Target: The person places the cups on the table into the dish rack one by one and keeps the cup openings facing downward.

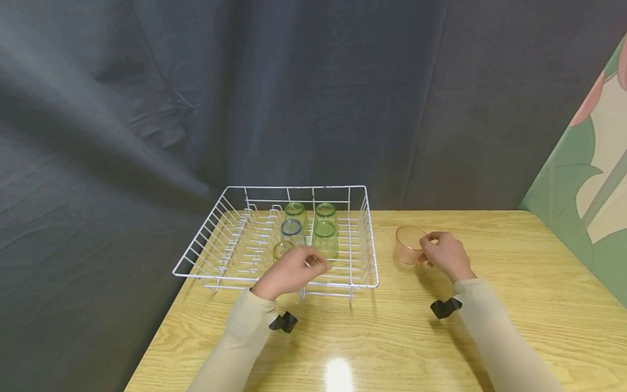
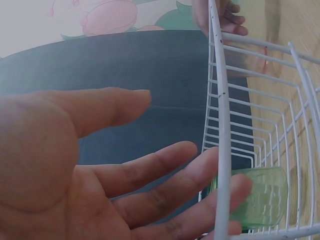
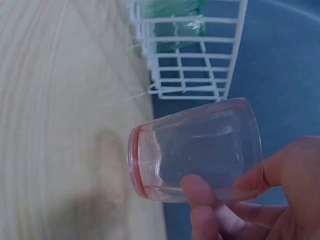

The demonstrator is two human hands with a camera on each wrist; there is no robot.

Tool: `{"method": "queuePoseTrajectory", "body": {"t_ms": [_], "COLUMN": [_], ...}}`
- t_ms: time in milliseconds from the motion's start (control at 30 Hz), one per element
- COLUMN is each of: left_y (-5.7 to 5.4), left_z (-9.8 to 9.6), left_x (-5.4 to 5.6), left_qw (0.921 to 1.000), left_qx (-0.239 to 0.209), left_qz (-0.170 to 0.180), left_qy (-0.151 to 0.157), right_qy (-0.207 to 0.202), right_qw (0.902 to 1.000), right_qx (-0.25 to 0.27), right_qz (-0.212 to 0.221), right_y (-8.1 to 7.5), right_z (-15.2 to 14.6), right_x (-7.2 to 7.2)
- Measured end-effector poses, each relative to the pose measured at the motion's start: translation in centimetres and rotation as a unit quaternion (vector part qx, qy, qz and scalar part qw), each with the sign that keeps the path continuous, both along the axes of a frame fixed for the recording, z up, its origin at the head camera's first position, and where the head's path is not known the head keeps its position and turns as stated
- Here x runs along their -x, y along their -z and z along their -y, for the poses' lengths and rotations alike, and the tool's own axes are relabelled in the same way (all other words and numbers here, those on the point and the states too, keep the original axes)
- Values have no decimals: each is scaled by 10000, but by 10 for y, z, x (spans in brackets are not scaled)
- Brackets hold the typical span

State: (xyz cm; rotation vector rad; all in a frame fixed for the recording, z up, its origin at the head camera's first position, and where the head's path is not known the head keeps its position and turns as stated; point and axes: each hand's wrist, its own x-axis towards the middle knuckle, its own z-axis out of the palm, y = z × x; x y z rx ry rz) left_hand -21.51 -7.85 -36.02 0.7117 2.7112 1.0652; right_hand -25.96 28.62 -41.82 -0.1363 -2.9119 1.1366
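My right hand (image 1: 447,253) pinches a clear pinkish-orange glass tumbler (image 1: 406,250) by its side near the rim, to the right of the white wire dish rack (image 1: 377,284). In the right wrist view the tumbler (image 3: 200,150) has its mouth toward the palm side and its thick base over the table. My left hand (image 1: 294,268), fingers loosely extended and holding nothing, hovers over the rack's front edge. It partly covers a yellowish glass (image 1: 283,249) there. In the left wrist view, the fingers of that hand (image 2: 115,185) overlap the rack's rim.
Inside the rack stand several green glasses (image 1: 325,239) and a bluish one (image 1: 292,231), grouped toward its middle and right. Wire prongs (image 1: 245,218) fill its left part. Behind the wooden table (image 1: 392,337) hangs a dark curtain (image 1: 313,98); a floral panel (image 1: 578,179) borders the right.
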Motion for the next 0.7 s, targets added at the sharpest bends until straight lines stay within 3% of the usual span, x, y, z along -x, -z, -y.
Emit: {"method": "queuePoseTrajectory", "body": {"t_ms": [400,700], "left_y": [3,-2], "left_z": [-11,-23], "left_x": [6,5], "left_qw": [9995,9971], "left_qx": [-284,-695], "left_qz": [118,322], "left_qy": [73,31], "right_qy": [31,49], "right_qw": [9975,9883], "right_qx": [-48,169], "right_qz": [-710,-1516], "right_y": [-32,-55], "right_z": [22,48], "right_x": [-21,-43]}}
